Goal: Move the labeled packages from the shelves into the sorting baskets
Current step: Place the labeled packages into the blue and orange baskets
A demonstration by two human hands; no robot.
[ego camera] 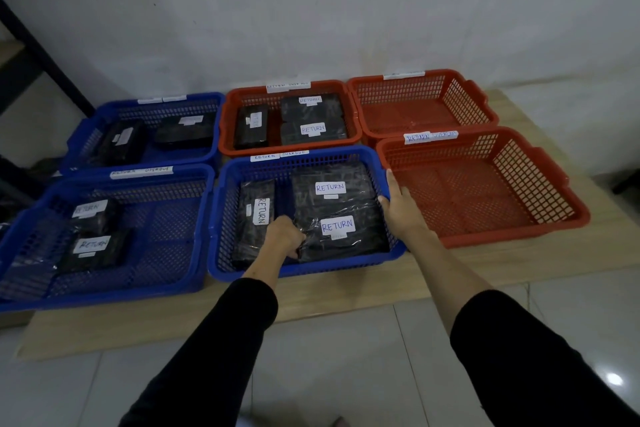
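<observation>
Down on the low wooden counter (346,291), six baskets sit in two rows, and going from the left, the far blue basket (86,135) holds two black wrapped packages, while the near left blue basket (194,218) holds several, two of them showing white RETURN labels. Next comes the near middle blue basket (221,204), where both hands work. The left hand (282,236) reaches down inside it, its fingers (294,246) curled tight and pinching the clear plastic wrap at the left edge of the front package (346,239), a black bundle marked RETURN lying in the basket's near right part. A narrow package (254,218) with a sideways RETURN label lies just left of that hand, and a third labelled package (332,184) lies behind the front one. The left forearm, in a black sleeve, comes in over the basket's near rim. The right hand (401,208) rests on the basket's right rim, its fingers fairly straight and pointing away along the rim, thumb tucked to the inner side against the wall; its forearm angles in from the lower right. Behind, the far middle red basket (351,114) carries three black packages. To the right, the far red basket (478,97) and the near red basket (554,184) stand side by side with the others, touching.
</observation>
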